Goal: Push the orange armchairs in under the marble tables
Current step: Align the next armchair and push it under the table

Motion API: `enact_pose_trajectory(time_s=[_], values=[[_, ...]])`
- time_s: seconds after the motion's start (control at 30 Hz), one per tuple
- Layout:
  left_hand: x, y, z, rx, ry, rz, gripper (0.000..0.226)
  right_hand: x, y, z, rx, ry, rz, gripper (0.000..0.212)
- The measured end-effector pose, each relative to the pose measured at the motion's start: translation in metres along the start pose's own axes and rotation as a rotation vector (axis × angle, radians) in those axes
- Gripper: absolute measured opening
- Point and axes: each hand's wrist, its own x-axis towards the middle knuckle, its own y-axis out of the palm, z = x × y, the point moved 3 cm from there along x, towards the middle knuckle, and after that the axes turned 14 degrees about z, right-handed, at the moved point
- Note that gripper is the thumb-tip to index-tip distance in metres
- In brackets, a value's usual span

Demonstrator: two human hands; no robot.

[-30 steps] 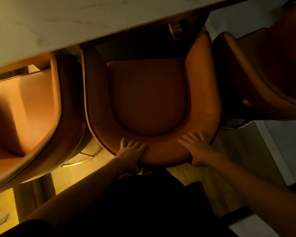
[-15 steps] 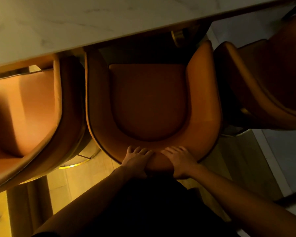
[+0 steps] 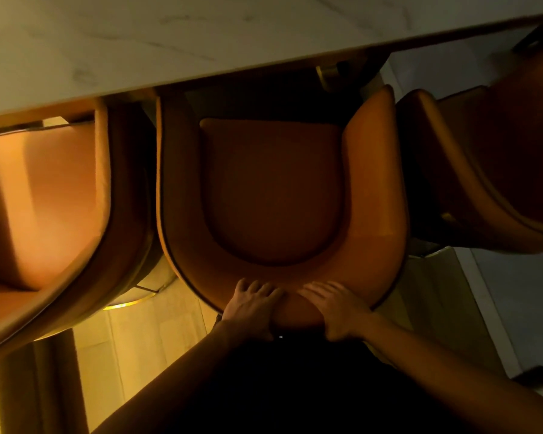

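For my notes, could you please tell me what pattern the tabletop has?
The tabletop is pale marble, faintly grey-veined; head view.

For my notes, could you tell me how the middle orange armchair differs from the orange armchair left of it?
The left hand and right hand rest on the curved back of the middle orange upholstered armchair; the left orange armchair is untouched. The middle armchair's seat lies in shadow; the left armchair's is brighter and cut by the frame. Both face the white marble table.
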Motion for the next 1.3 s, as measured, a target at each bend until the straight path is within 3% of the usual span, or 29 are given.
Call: enact_pose_trajectory(time_s=[0.17,0.43,0.63,1.0,1.3], values=[[-0.005,-0.005,-0.007,0.023,-0.057,0.000,0.106,-0.010,0.006,-0.027,-0.016,-0.138,-0.041,0.103],[-0.017,-0.016,-0.014,-0.018,-0.145,0.005,0.099,-0.023,0.007,-0.068,-0.147,-0.138,0.044,0.102],[-0.018,-0.015,-0.033,-0.074,-0.266,0.011,0.092,-0.022,0.002,-0.071,-0.104,-0.184,0.070,0.096],[0.024,-0.006,-0.092,-0.035,-0.231,-0.092,0.093,-0.024,0.017,-0.077,-0.182,-0.113,-0.121,0.094],[0.039,-0.021,-0.129,-0.171,-0.530,-0.066,0.087,-0.033,-0.003,-0.106,-0.307,-0.126,0.093,0.081]])
